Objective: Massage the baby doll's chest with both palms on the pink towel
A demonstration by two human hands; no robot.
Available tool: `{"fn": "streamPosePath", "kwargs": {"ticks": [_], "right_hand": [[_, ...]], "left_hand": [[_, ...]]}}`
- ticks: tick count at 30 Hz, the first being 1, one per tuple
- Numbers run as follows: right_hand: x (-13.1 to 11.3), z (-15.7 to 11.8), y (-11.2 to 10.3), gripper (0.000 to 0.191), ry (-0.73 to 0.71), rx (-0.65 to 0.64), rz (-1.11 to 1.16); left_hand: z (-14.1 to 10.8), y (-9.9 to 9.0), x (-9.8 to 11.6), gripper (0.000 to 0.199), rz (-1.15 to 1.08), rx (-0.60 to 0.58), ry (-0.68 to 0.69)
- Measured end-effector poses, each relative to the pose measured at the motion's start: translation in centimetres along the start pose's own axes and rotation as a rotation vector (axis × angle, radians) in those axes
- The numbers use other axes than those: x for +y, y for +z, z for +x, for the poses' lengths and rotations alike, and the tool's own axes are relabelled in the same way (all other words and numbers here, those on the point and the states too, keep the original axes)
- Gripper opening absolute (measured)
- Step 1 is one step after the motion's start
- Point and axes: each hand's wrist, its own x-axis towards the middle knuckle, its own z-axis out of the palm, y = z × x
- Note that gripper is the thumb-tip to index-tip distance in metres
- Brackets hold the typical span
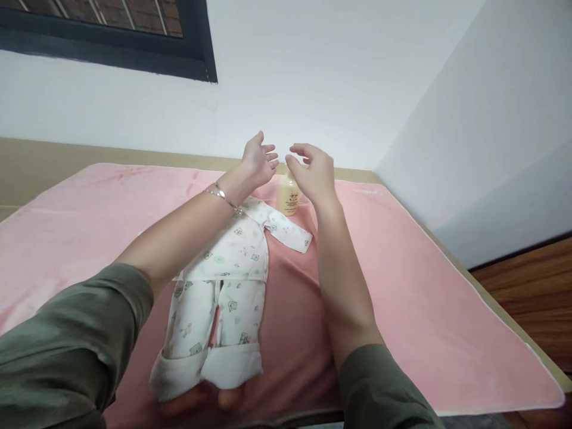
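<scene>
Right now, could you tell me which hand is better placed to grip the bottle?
Probably the right hand: it is curved and overlaps the bottle in view, while the left hand is open, to one side.

2 plain white walls, a back wall (313, 71) and a side wall (513, 107), meet in a corner at right, lit softly and evenly, with the lower part of the side wall in a faint grey shadow. At upper left, a dark window frame (194, 53) surrounds a view of slanting pale bars (128, 15) and brownish brickwork (145, 16). Below, a broad, light tan surface (27, 161) runs along the back wall, mostly covered by a smooth pink cloth (424, 286) with a thin white edge, and reddish-brown wood-grain furniture (536, 292) with a dark upper edge stands at lower right.
</scene>
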Motion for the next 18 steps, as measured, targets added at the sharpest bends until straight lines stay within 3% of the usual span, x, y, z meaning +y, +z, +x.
{"fn": "streamPosePath", "kwargs": {"ticks": [3,6,10,14,18], "right_hand": [[4.3,1.1,2.9,0.060,0.090,-0.018,-0.115],[6.1,1.1,4.5,0.067,0.048,-0.078,-0.118],[5.9,0.5,5.4,0.069,0.027,-0.147,-0.154],[4.9,0.1,6.0,0.065,0.045,-0.079,-0.227],[4.8,-0.1,6.7,0.065,0.053,-0.015,-0.237]], "left_hand": [[1.4,-0.2,0.2,0.085,-0.280,-0.118,-0.231],[1.8,0.4,0.1,0.086,-0.365,-0.175,-0.264],[2.1,1.6,-0.7,0.075,-0.336,-0.112,-0.201],[2.7,1.8,-1.7,0.068,-0.326,-0.003,-0.190],[1.7,0.6,-1.6,0.071,-0.324,-0.094,-0.240]]}}
